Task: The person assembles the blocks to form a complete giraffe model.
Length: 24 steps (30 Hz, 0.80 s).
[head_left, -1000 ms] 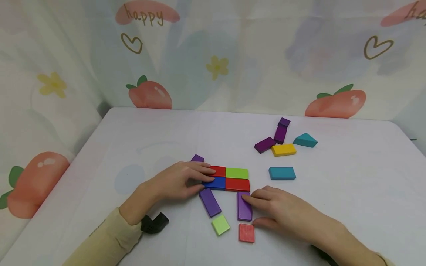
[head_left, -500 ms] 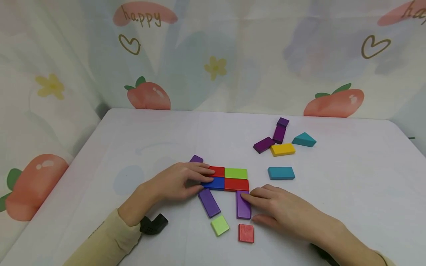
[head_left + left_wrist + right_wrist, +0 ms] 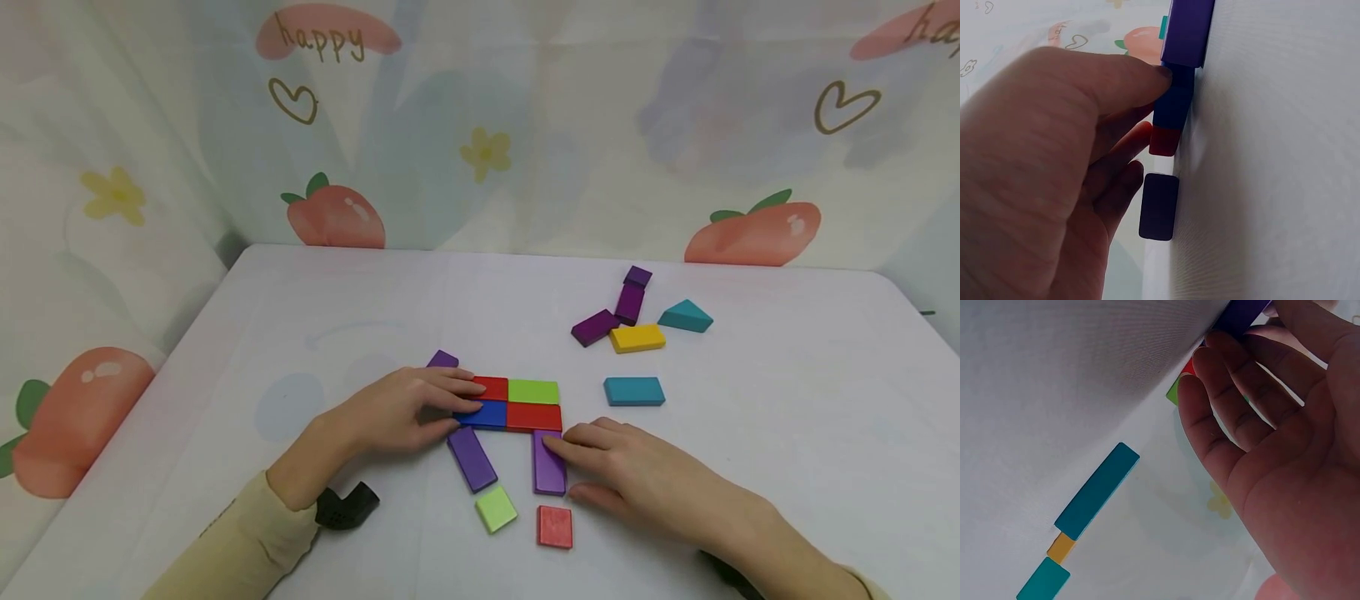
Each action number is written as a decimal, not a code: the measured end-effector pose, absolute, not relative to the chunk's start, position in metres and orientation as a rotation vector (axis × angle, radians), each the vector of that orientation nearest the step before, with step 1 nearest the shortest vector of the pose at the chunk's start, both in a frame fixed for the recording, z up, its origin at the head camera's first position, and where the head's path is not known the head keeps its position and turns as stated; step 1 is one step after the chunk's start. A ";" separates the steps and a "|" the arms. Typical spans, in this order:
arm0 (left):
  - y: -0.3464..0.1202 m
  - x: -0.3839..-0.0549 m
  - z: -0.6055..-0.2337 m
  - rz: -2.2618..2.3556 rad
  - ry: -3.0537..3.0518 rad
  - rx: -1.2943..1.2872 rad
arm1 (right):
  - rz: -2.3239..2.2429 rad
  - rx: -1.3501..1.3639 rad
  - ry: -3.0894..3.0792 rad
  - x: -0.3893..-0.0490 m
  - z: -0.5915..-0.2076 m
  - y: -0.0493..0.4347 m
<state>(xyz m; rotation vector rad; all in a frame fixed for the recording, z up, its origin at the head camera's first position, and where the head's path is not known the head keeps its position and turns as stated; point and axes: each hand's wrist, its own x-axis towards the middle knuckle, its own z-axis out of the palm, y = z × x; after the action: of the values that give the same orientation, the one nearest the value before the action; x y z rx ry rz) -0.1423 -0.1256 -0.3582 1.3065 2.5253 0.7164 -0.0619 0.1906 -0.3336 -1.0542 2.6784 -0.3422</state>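
In the head view, four-coloured flat blocks form a rectangle: a left red block [image 3: 492, 388], a green block [image 3: 533, 392], a blue block [image 3: 487, 414] and a right red block [image 3: 534, 417]. My left hand [image 3: 408, 408] rests its fingertips on the left red and blue blocks, its thumb at the blue block's left end. My right hand [image 3: 630, 467] lays its index fingertip on an upright-set purple block [image 3: 550, 467], whose far end meets the right red block. The thumb is near that purple block's lower right corner.
A slanted purple block [image 3: 472, 459] and a light green square [image 3: 496, 509] lie nearby, with a red square [image 3: 555, 527]. Another purple block [image 3: 443, 358] is partly behind my left hand. Rightward are a teal block [image 3: 634, 391], yellow block [image 3: 637, 338], teal triangle [image 3: 686, 316] and dark purple blocks [image 3: 595, 327].
The purple block under my right index finger has slid slightly away from me, closing the narrow gap to the red block. My left hand has stayed in place.
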 end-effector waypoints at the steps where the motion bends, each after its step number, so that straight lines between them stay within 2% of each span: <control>1: -0.126 -0.142 -0.358 0.718 2.524 1.306 | -0.342 -1.051 2.677 -0.062 -0.333 0.190; 17: -0.126 -0.143 -0.359 0.760 2.522 1.309 | -0.335 -1.026 2.682 -0.060 -0.333 0.189; 24: -0.127 -0.144 -0.360 0.773 2.516 1.321 | -0.420 -0.991 2.819 -0.068 -0.321 0.190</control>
<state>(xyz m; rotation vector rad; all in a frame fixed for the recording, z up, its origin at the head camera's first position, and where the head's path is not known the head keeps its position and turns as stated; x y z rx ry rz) -0.1442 -0.1272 -0.3601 1.3208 2.5161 0.7730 -0.0680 0.1904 -0.3209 -0.9905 2.8187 -0.4198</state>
